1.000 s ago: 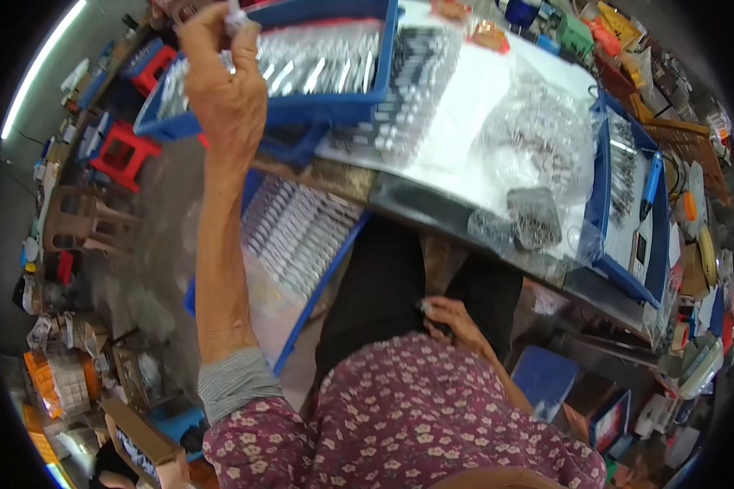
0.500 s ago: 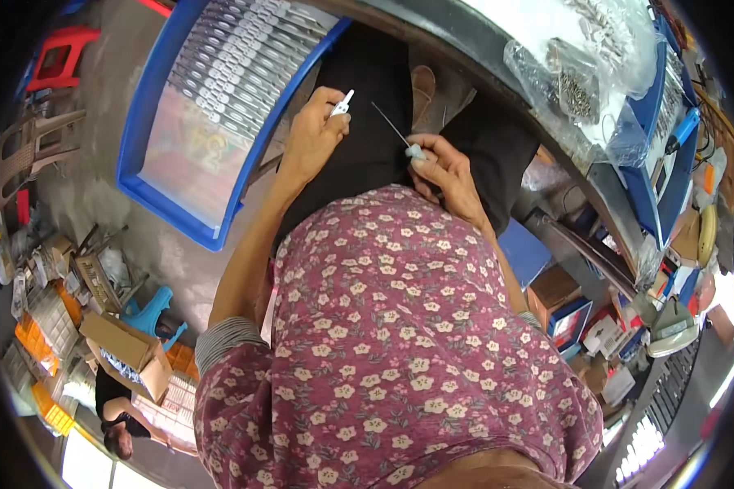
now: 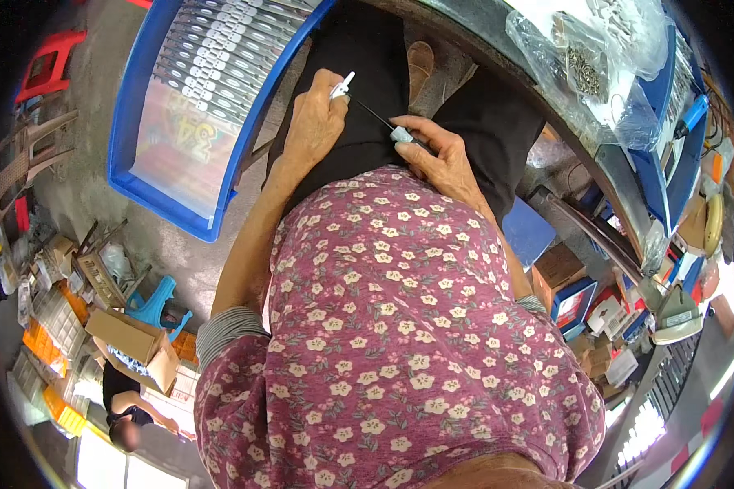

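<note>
My left hand [image 3: 314, 124] is closed on a small white plastic part [image 3: 342, 85], held above my dark trousers. A screwdriver [image 3: 400, 134] with a pale, translucent handle is gripped in my right hand [image 3: 442, 160], fingers wrapped round it. Its thin dark shaft points up and left, and the tip comes to the white part or just beside it; contact is too small to make out. To the left of my hands, a blue tray [image 3: 121, 155] holds rows of slim grey-and-white pieces [image 3: 228, 61].
A dark workbench edge [image 3: 497, 45] runs along the upper right. On it lie a clear bag of small screws [image 3: 583, 69] and a blue marker [image 3: 691, 116]. Red [image 3: 50, 65] and blue stools [image 3: 153, 306] stand at left. Another person [image 3: 126, 411] is at lower left, near a cardboard box [image 3: 130, 334].
My right hand has moved left and up, bringing the screwdriver's tip to the white part. My left hand has shifted slightly up and left, keeping its hold.
</note>
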Tool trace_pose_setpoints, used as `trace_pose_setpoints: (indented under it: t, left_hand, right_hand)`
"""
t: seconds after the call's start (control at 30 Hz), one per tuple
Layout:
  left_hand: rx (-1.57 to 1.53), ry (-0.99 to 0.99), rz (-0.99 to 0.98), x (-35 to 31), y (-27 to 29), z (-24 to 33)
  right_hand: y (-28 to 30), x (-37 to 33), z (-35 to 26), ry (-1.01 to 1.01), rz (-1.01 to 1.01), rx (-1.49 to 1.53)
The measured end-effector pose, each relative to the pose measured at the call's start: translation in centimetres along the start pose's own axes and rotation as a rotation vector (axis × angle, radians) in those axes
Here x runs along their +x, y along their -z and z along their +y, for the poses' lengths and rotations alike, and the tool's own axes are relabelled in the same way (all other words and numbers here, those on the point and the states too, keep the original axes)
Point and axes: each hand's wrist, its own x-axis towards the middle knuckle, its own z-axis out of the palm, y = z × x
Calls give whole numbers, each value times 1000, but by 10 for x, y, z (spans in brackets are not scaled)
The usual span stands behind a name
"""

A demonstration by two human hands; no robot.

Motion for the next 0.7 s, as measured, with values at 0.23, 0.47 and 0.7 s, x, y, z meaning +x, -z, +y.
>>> trace_pose_setpoints:
  t: [0.23,0.47,0.7]
  left_hand:
    - [91,-41,9,-1,-2,6]
    - [284,-133,52,-1,-10,8]
    - [356,-158,100,-2,-16,-1]
  right_hand:
    - [2,2,9,175,17,-212]
    - [-2,-7,-15,538,67,-994]
    - [-3,1,-9,710,92,-1112]
